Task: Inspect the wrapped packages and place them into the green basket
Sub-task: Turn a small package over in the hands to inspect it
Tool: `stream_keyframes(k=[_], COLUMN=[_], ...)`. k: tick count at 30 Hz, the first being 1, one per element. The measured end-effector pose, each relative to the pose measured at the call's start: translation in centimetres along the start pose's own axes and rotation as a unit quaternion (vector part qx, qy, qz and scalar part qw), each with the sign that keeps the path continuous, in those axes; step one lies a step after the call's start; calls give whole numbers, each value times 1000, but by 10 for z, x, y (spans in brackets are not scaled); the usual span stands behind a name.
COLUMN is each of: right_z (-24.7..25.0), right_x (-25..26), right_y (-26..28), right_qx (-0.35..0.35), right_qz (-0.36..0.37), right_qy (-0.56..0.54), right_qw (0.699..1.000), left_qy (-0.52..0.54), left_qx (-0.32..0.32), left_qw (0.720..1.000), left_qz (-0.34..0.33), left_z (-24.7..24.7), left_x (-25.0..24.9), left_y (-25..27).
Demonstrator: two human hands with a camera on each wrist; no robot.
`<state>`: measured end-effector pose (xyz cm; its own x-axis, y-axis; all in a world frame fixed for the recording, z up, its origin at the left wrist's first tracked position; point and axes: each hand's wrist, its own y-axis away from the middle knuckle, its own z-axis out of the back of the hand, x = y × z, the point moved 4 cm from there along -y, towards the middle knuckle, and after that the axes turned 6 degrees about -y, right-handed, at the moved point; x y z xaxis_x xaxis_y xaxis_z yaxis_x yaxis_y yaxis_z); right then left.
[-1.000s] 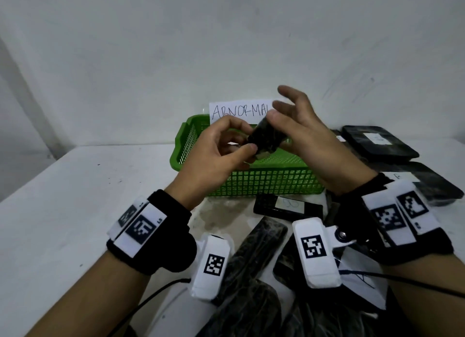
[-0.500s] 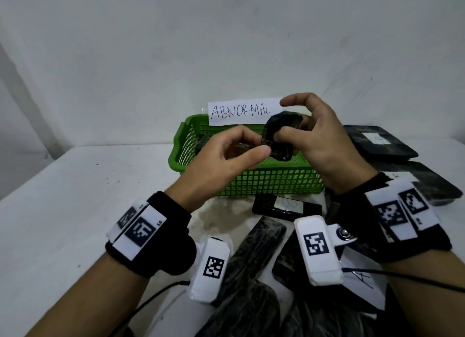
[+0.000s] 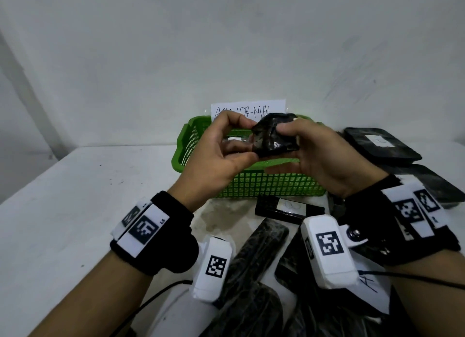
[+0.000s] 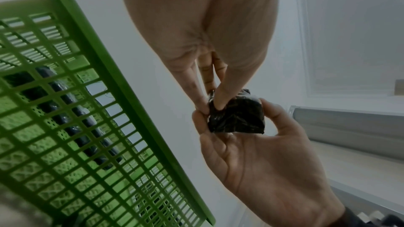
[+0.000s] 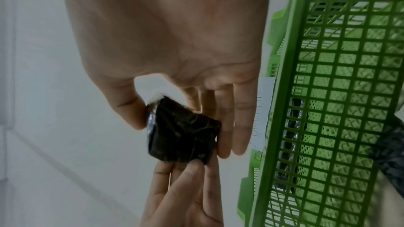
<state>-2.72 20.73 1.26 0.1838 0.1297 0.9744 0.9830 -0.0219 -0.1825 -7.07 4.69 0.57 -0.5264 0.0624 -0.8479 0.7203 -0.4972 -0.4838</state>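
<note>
A small black wrapped package [image 3: 274,136] [image 4: 237,118] [image 5: 181,134] is held in the air above the green basket [image 3: 251,185] by both hands. My left hand [image 3: 226,145] pinches its left edge between thumb and fingertips. My right hand [image 3: 314,150] grips its right side, thumb on the front and fingers behind. The basket [image 4: 87,110] [image 5: 328,110] holds dark wrapped packages [image 4: 76,115], seen through its mesh. A paper sign reading ABNORMAL [image 3: 251,110] stands at the basket's back rim.
Several black wrapped packages lie on the white table [image 3: 75,198] in front of the basket, one a flat box with a white label [image 3: 289,208]. Two larger black packages [image 3: 380,145] sit at the right. A white wall rises behind the basket.
The package has turned in my hands and now shows a broad face. My right hand moved from pinching it from above to holding its right side, and my left fingers closed on its left edge.
</note>
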Motion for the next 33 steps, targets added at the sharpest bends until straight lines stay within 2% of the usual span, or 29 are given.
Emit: stream_keyframes(k=[3, 8, 13, 18, 21, 23, 26, 30, 33], right_z=[-2, 1, 6, 1, 1, 5, 9, 8, 4], right_x=[1, 6, 9, 4, 4, 4, -1, 10, 17], right_y=[0, -2, 0, 0, 0, -3, -6, 0, 5], right_qx=[25, -54, -81, -7, 40, 19, -39, -115, -120], right_qz=[10, 107, 163, 132, 103, 85, 95, 188, 227], right_qy=[-14, 84, 141, 174, 121, 92, 132, 120, 142], right_qw=[1000, 989, 973, 976, 987, 992, 986, 968, 956], left_qy=[6, -27, 26, 60, 78, 84, 68, 82, 65], left_qx=[0, -8, 12, 20, 11, 11, 12, 22, 31], left_qw=[1000, 1000, 996, 990, 988, 990, 994, 994, 995], left_qz=[-3, -3, 82, 128, 130, 113, 86, 74, 65], left_z=[1, 2, 0, -2, -1, 0, -1, -5, -8], left_x=[-1, 2, 2, 4, 8, 7, 5, -2, -7], left_y=[-1, 0, 0, 0, 0, 0, 0, 1, 2])
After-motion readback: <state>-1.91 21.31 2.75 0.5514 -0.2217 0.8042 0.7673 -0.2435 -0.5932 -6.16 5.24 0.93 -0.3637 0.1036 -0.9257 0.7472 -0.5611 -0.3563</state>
